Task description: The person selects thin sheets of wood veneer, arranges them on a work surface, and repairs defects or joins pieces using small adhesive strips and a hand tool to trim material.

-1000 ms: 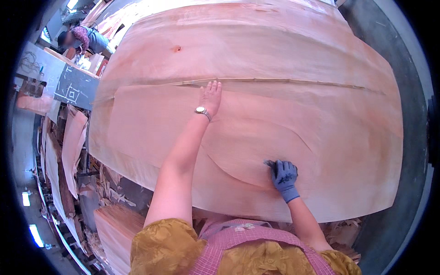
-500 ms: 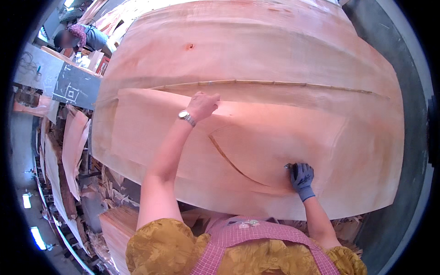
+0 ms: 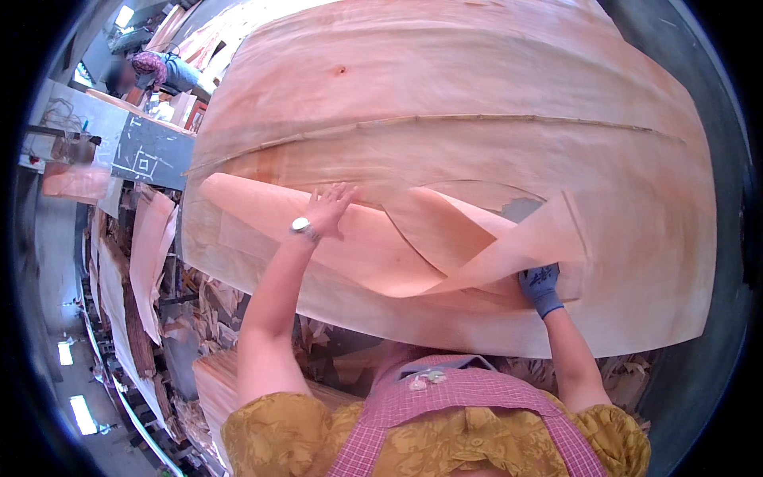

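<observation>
A pale wood veneer sheet point(image 3: 373, 250) is folding toward me in front of my body, and its right end twists upward. My bare left hand point(image 3: 327, 212), with a watch on the wrist, lies on this sheet with fingers spread. My right hand point(image 3: 541, 285), in a blue-grey glove, is closed at the curled right end. Part of its fingers and whatever they hold are hidden by the veneer. Beneath lies a broad veneer sheet point(image 3: 477, 79). A curved slit and a grey gap show beside the folded piece.
A thin, jointed strip point(image 3: 413, 119) lies across the broad sheet beyond my hands. Veneer scraps point(image 3: 151, 254) and torn pieces pile up at the left. A grey board point(image 3: 151, 151) with chalk marks stands near them. Another person point(image 3: 171, 70) bends at the far left.
The smaller sheet, flat before, has folded toward me and curled up at the right. My left hand has opened from a pinch and moved slightly nearer. My right hand shifted slightly right and away.
</observation>
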A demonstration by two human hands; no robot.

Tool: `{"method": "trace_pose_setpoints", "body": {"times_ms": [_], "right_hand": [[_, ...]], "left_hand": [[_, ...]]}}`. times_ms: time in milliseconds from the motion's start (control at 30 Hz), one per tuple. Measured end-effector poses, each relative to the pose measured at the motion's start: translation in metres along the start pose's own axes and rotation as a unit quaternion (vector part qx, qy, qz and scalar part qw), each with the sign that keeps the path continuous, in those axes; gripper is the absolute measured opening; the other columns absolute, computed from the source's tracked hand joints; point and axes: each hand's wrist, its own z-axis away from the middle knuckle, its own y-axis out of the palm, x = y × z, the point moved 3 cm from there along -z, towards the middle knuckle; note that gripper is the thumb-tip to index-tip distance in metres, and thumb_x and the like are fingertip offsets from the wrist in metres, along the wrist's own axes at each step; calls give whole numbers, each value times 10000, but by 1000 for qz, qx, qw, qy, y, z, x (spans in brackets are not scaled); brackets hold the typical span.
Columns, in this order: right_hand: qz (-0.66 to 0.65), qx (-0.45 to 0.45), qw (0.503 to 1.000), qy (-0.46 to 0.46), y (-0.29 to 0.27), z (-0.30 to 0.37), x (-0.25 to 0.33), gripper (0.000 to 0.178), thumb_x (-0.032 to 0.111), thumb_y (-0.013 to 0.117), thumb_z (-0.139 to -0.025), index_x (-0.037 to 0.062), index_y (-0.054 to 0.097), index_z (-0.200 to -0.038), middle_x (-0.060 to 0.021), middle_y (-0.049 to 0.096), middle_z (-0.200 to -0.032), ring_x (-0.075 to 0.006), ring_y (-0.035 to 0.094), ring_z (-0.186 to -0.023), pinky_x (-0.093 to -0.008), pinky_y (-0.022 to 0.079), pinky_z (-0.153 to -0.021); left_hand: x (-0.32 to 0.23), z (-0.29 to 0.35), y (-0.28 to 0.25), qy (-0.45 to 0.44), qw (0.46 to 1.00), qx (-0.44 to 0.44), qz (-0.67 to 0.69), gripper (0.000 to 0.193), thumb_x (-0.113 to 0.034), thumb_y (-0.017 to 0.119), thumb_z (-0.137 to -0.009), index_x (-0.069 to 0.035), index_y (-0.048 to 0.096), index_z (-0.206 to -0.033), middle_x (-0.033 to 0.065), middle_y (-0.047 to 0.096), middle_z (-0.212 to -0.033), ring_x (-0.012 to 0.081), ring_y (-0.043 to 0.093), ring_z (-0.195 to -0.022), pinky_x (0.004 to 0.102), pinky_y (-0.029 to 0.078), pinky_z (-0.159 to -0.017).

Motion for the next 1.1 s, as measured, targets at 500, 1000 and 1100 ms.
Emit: {"method": "trace_pose_setpoints", "body": {"times_ms": [500,1000,1100], "right_hand": [[-108,190,976,-14,-26,-45,-11,461,482,520,-917,98,604,-1158,-187,678,-1109,-370,659,-971,-473,511,-836],[-164,280,931,167,-72,-55,15,518,481,606,-913,85,484,-1223,-207,632,-1182,-382,611,-1081,-489,456,-905],[-124,222,953,164,-60,-52,22,508,505,525,-952,101,451,-1251,-203,642,-1195,-398,613,-1103,-508,460,-878]], "left_hand": [[12,64,-70,6,997,-54,-55,129,-204,754,-752,-155,683,-848,65,681,-763,269,656,-789,436,423,-892],[168,-57,-202,-40,961,-266,-61,315,-312,678,-888,-60,639,-1073,209,686,-895,400,668,-849,463,520,-687],[220,-78,-199,-87,933,-331,-112,322,-354,628,-916,-83,632,-1089,196,696,-906,396,673,-872,496,518,-728]]}}
